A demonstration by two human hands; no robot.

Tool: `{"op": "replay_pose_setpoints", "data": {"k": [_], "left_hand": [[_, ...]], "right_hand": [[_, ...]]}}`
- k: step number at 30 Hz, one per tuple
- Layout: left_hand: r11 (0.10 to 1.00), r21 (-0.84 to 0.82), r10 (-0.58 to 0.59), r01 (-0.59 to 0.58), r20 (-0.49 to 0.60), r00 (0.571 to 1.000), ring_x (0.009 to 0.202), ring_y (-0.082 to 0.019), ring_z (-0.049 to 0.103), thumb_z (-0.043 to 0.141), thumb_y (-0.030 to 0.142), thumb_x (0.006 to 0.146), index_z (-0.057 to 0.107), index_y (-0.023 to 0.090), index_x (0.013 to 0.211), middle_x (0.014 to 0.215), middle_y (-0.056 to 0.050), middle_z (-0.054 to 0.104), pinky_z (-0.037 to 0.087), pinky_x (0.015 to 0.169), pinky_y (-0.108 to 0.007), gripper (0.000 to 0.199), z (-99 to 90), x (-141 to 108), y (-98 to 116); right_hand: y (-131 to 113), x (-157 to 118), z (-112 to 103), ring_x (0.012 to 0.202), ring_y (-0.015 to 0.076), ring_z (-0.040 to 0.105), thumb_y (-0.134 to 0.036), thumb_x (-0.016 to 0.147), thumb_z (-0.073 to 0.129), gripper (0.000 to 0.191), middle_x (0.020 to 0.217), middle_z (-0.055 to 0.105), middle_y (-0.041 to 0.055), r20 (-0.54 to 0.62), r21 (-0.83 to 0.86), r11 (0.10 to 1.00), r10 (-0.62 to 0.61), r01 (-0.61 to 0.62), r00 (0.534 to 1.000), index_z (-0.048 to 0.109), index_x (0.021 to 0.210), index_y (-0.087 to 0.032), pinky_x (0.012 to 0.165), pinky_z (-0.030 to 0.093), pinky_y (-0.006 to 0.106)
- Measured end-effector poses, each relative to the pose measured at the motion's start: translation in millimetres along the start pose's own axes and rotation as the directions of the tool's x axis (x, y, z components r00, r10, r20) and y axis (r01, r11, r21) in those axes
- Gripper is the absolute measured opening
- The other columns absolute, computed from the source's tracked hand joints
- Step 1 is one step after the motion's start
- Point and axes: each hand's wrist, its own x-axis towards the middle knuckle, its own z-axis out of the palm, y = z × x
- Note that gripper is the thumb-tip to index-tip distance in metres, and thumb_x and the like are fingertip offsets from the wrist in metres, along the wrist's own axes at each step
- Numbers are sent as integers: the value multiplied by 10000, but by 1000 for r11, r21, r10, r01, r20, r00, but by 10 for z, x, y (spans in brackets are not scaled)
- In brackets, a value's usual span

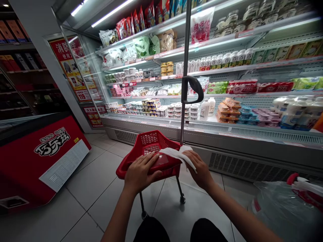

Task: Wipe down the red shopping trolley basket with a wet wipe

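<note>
A small red shopping cart [168,163] on thin metal legs with casters stands in front of my knees. My left hand [141,173] lies on the near left part of its rim, fingers stretched forward and thumb apart. At the right corner my right hand [198,168] grips a white cloth [176,154], pressed against the rim. Part of the cloth trails leftward over the rim toward my left fingers. The basket's perforated floor shows beyond my hands.
An open refrigerated display [161,126] with packaged goods runs across the back. Its door handle [193,90] stands just behind the cart. On the left is a red chest freezer [47,154]. A large clear plastic container [282,208] sits at the lower right.
</note>
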Motion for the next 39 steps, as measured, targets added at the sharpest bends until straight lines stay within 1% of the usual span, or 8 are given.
{"op": "replay_pose_setpoints", "data": {"k": [4,8,14,19,24,30,34,39], "left_hand": [[997,23,-68,68,-25,997,1417,-260,524,385,511,1052,546,285,1480,1489,-41,598,256,1269,-574,509,-6,11,-53],[989,26,-142,143,-60,988,1470,-299,454,420,517,1030,553,177,1476,1546,-133,529,311,1249,-549,577,150,73,266],[973,-5,-227,229,-136,964,1503,-375,376,484,544,990,526,197,1502,1564,-147,505,298,1224,-631,619,320,107,592],[961,-4,-275,277,-126,953,1522,-402,326,504,565,977,499,153,1515,1567,-171,494,218,1233,-682,678,347,90,588],[973,-56,-230,225,-92,969,1550,-351,291,457,495,1023,482,200,1526,1617,-141,428,164,1242,-696,584,287,77,476],[984,-121,-137,132,-37,990,1544,-286,322,486,372,1016,433,293,1556,1605,-69,463,138,1268,-653,548,186,8,267],[987,-139,-86,85,-2,996,1556,-279,294,499,319,996,381,336,1580,1630,-37,424,116,1271,-646,596,140,-29,36],[985,-66,-157,157,-5,988,1581,-273,221,407,243,1006,302,301,1617,1701,-51,273,156,1273,-615,623,75,-72,-81]], "right_hand": [[-166,-80,-60,1464,265,443,-179,1047,422,560,1506,565,90,92,73,986,-159,153,983,353,1595,-270,1196,434,520],[-131,-149,-103,1469,247,444,-170,1055,416,560,1533,546,88,131,171,961,-241,217,962,350,1600,-280,1186,453,490],[9,-266,59,1427,258,502,-234,1063,410,496,1532,545,116,96,333,943,-33,-1,995,431,1557,-273,1158,465,466],[23,-225,253,1298,263,628,-275,1060,394,365,1365,682,112,-15,443,893,93,-77,996,635,1333,-246,1051,547,408],[360,-99,362,1231,268,674,-303,1021,475,288,1305,718,102,13,339,933,128,-125,992,717,1160,-232,1007,564,393],[491,161,425,1168,297,705,-345,1008,452,408,1272,738,96,-244,302,887,426,-349,871,682,1319,-218,974,590,463],[36,163,528,1194,286,694,-291,1021,469,437,1303,726,62,17,403,896,198,-188,980,605,1435,-267,988,595,447],[-146,84,650,1388,254,545,-164,1004,450,542,1476,604,91,128,295,955,-43,3,991,472,1537,-257,1178,436,496]]}}
